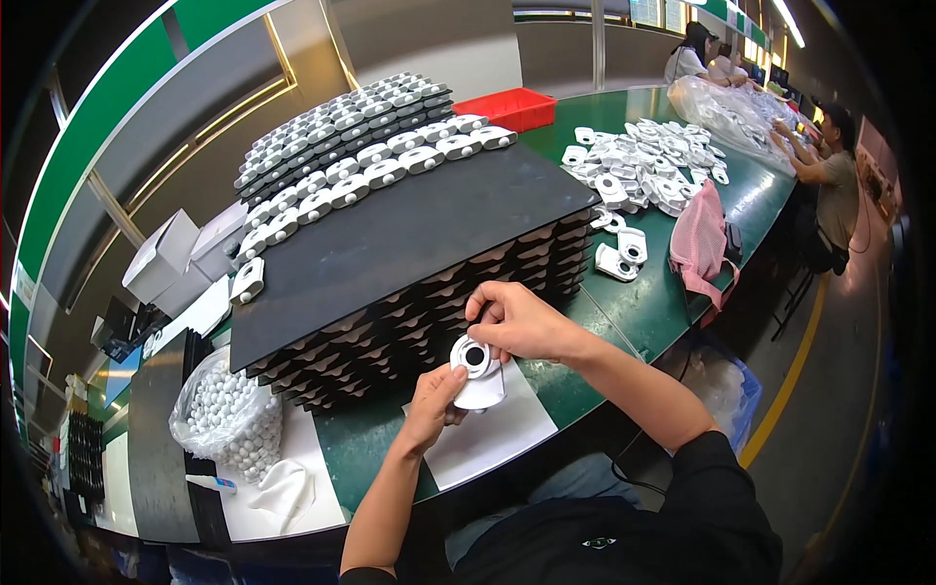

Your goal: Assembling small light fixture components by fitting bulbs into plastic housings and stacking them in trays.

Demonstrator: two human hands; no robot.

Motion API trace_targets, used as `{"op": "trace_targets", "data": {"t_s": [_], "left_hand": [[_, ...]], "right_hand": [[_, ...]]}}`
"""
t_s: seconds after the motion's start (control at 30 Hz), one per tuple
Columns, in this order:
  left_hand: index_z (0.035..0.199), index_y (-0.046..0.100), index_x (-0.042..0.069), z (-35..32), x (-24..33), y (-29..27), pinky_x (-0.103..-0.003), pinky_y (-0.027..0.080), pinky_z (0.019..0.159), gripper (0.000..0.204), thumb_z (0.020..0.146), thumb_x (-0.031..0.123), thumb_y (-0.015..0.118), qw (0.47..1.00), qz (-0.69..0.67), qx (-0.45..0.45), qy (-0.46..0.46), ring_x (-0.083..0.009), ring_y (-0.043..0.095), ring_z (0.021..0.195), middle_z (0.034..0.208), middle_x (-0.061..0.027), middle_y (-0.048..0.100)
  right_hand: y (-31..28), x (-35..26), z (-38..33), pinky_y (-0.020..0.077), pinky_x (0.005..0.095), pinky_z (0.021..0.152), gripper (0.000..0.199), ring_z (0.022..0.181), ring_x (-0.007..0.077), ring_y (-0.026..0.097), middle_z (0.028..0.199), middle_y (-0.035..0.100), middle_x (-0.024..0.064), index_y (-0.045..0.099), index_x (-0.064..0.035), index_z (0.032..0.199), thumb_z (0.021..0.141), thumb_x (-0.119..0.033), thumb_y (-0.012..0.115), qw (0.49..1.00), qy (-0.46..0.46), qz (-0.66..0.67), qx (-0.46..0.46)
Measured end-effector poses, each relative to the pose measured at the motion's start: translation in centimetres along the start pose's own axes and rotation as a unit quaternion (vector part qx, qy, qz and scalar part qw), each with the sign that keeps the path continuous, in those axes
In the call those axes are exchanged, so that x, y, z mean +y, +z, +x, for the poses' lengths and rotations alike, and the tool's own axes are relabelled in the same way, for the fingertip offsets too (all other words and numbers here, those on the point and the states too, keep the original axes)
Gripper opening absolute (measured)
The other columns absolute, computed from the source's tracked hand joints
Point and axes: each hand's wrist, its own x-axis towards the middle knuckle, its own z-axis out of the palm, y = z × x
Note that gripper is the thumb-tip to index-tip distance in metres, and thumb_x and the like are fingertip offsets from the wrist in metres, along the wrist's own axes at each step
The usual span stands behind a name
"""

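Note:
A white plastic housing (480,392), rounded, with a raised ring about a dark round centre, is held above the bench edge in front of me. My left hand (433,408) grips it from the left, thumb on the ring's side and fingers underneath. At the upper rim of the ring is my right hand (522,324), its fingers curled and the thumb low against the rim. Whether anything small sits between those fingertips is hidden. Below the housing lies a white sheet (517,434) on the green bench (366,463).
Behind my hands rises a stack of black trays (409,229), with rows of white housings (341,190) on top. Loose housings (643,166) are heaped to the right, near a pink bag (697,239). A bag of white balls (229,409) stands left. Co-workers (829,185) sit farther along.

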Motion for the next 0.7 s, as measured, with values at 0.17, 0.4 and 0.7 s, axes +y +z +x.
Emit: {"op": "trace_targets", "data": {"t_s": [0.17, 0.4, 0.7], "left_hand": [[0.087, 0.056, 0.004, 0.0, -0.3, -0.1, -0.018, 0.027, 0.039, 0.034, 0.091, 0.034, 0.042, 1.000, 0.006, -0.018, 0.005, -0.0045, 0.039, 0.045, 0.062, -0.0024, 0.054], [0.084, 0.056, 0.004, 0.1, -0.1, 0.2, -0.017, 0.029, 0.039, 0.036, 0.088, 0.038, 0.045, 1.000, -0.001, -0.011, 0.002, -0.0048, 0.042, 0.045, 0.061, -0.0042, 0.056], [0.087, 0.057, 0.001, -0.4, -0.1, 0.6, -0.019, 0.033, 0.044, 0.034, 0.090, 0.033, 0.045, 0.993, 0.095, 0.012, 0.068, -0.0046, 0.042, 0.049, 0.061, 0.0012, 0.050]], "right_hand": [[-0.2, 0.3, 0.0, 0.0433, 0.0205, 0.043, 0.020, 0.049, 0.0084, 0.053, 0.065, 0.056, 0.0066, 0.049, 0.0025, 0.089, 0.075, -0.007, 0.059, 1.000, 0.000, 0.001, -0.002], [-0.4, 0.4, 0.0, 0.0425, 0.0201, 0.043, 0.020, 0.050, 0.0077, 0.052, 0.064, 0.056, 0.0053, 0.049, 0.0016, 0.087, 0.075, -0.007, 0.061, 0.999, 0.016, 0.027, -0.007], [-0.3, -0.9, -1.4, 0.0418, 0.0185, 0.043, 0.018, 0.051, 0.0063, 0.052, 0.067, 0.056, 0.0041, 0.048, -0.0008, 0.085, 0.076, -0.007, 0.062, 0.999, -0.039, 0.010, -0.019]]}}
